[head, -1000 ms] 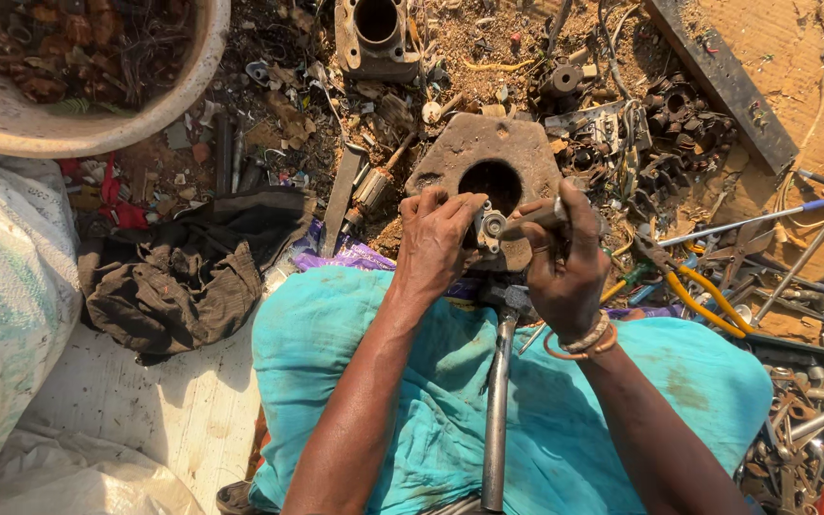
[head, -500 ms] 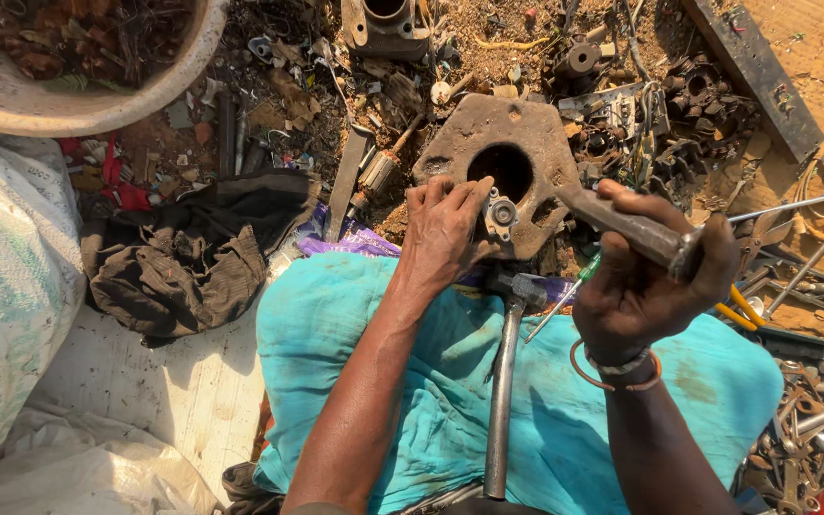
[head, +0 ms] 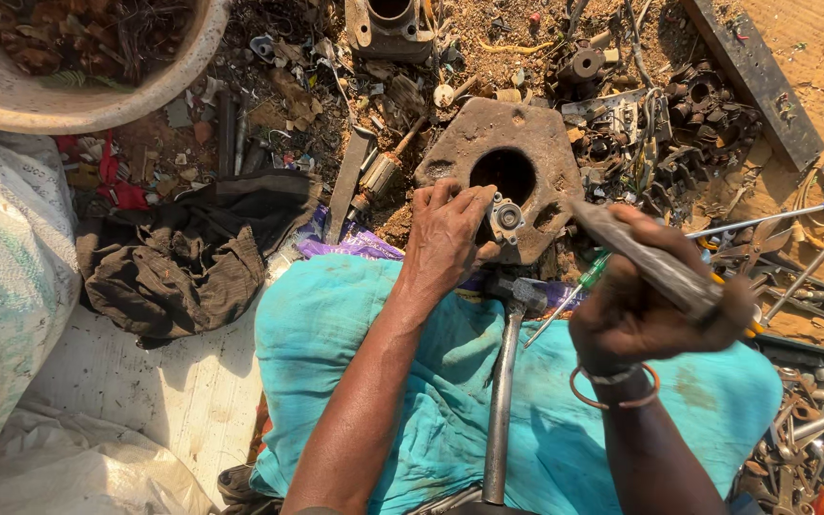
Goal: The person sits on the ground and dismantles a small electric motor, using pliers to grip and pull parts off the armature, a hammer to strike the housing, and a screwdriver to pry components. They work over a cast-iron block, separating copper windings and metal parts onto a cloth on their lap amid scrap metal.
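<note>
- Hands first, head view: the left hand (head: 445,234) rests on a rusty plate (head: 512,172), its fingers curled around a small metal fitting (head: 505,218) and pinching it at the plate's lower edge.
- Right hand (head: 636,310) is closed tight around a dark, worn tool (head: 641,256), which slants up and to the left so that its tip ends just beside the fitting; whether tip and fitting touch cannot be told.
- Two thin bangles (head: 614,386) circle the right wrist.
- Fitting: pale grey, roughly square with rounded corners, a round boss in the middle and small holes at its corners; it looks cleaner than everything about it.
- Plate: thick, brown, many-sided, with one large round hole through its middle and smaller holes near the rim; it lies on the ground just beyond the person's knees.
- Turquoise cloth (head: 431,381) covers the lap, and both forearms cross it.
- Hammer (head: 500,401) lies along the lap between the arms, its head up by the plate's near edge.
- Screwdriver (head: 574,291) with a green handle lies slanted under the right hand.
- Beyond the plate, scrap parts (head: 689,124) are strewn over dirt.
- Dark rag (head: 193,253) lies to the left, a pale basin (head: 88,76) is at upper left, and a white sack (head: 2,286) is at the left edge.
</note>
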